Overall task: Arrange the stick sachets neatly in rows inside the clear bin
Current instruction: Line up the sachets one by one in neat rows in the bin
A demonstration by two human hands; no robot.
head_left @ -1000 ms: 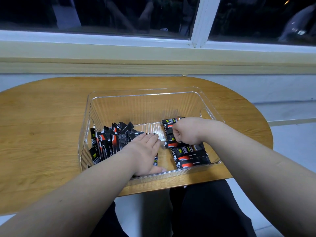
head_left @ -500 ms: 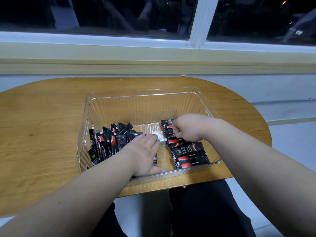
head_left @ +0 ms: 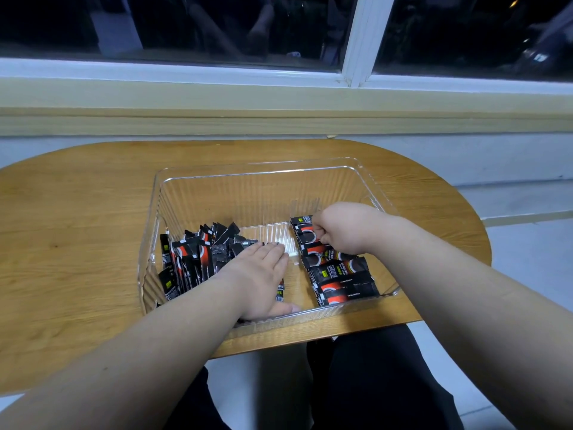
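Note:
A clear ribbed bin (head_left: 248, 193) sits on the wooden table (head_left: 77, 243). Inside it on the left, several black-and-red stick sachets (head_left: 198, 259) stand in a loose bunch. On the right, a flat row of sachets (head_left: 341, 277) runs from the near wall toward the back. My left hand (head_left: 263, 277) lies flat with straight fingers against the bunch, covering a few sachets. My right hand (head_left: 338, 228) is curled into a fist over the far end of the flat row, its fingertips on a sachet there; whether it pinches one is hidden.
The bin's back half holds nothing. The table's rounded edge lies close to my lap, with dark trousers (head_left: 387, 383) below it. A pale window sill (head_left: 279, 103) and a dark window run behind the table.
My right hand has slid further back along the flat row, uncovering more sachets near me. My left hand has stayed flat on the bunch.

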